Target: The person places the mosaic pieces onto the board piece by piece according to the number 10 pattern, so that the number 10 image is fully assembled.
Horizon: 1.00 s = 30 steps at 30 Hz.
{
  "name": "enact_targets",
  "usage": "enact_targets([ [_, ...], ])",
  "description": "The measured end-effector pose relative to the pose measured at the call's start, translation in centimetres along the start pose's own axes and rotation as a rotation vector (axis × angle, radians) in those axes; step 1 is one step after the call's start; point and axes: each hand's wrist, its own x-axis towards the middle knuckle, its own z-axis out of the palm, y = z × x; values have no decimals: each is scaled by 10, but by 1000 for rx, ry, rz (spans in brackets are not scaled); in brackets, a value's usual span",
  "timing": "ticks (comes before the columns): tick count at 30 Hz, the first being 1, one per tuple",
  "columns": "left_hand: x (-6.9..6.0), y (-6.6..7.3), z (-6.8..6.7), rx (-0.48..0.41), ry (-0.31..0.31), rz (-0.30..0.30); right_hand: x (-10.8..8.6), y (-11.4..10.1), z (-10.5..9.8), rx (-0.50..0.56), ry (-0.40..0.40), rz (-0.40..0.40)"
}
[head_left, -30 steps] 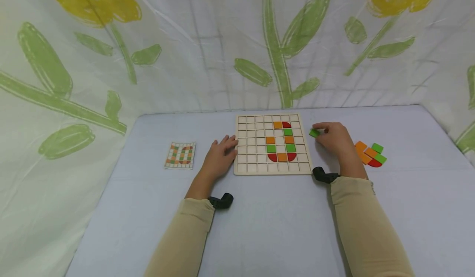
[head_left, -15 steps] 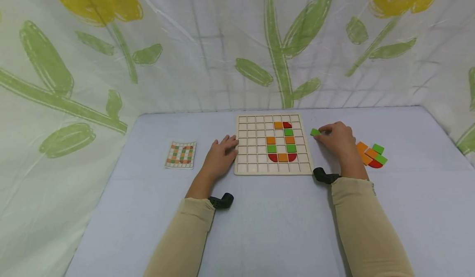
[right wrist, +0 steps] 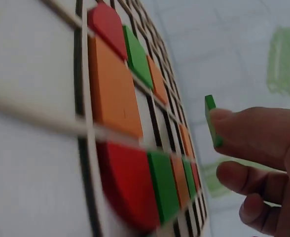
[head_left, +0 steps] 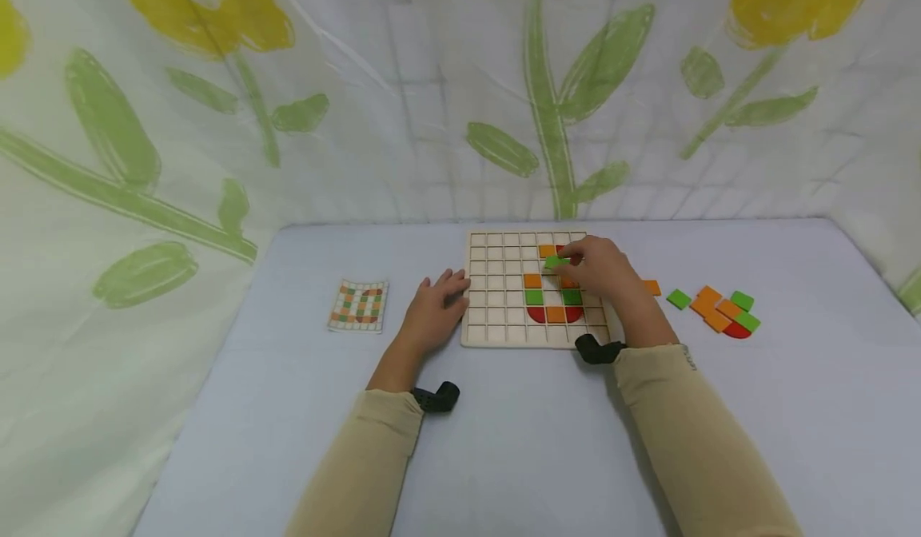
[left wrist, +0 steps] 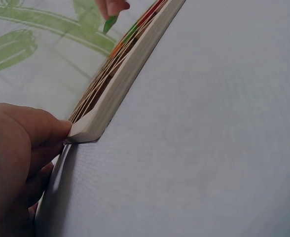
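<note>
A pale wooden grid board (head_left: 496,288) lies on the table with orange, green and red tiles set in its right half. My right hand (head_left: 604,269) is over the board, pinching a green square tile (head_left: 554,263) between thumb and finger. In the right wrist view the green tile (right wrist: 211,121) is held clear of the board, tilted on edge. At the board's left edge my left hand (head_left: 434,313) rests with its fingers spread and fairly straight. The left wrist view has the thumb (left wrist: 46,126) touching the board's corner.
To the left lies a small pattern card (head_left: 360,305) with a coloured grid. Right of the board are a lone orange tile (head_left: 651,287), a lone green tile (head_left: 678,299) and a loose pile of tiles (head_left: 719,310). A flower-printed curtain (head_left: 403,121) hangs behind the table.
My right hand has moved left from beside the board to above it, carrying the green tile. Loose tiles it covered now show. The left hand stays put; the head view has shifted slightly.
</note>
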Motion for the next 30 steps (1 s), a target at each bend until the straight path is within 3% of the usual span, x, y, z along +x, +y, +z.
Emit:
enact_targets([
  [5,-2,-1,2,11,0,-2,12,-20,9,-60,-53,-1],
  [11,-1,-1,2,28,12,31,18,-30,12,-99,-81,8],
  [22,-2,-1,2,64,14,29,23,-33,17,-123,-58,-11],
  [30,-3,4,-2,72,14,76,29,-34,18,-159,-78,-4],
])
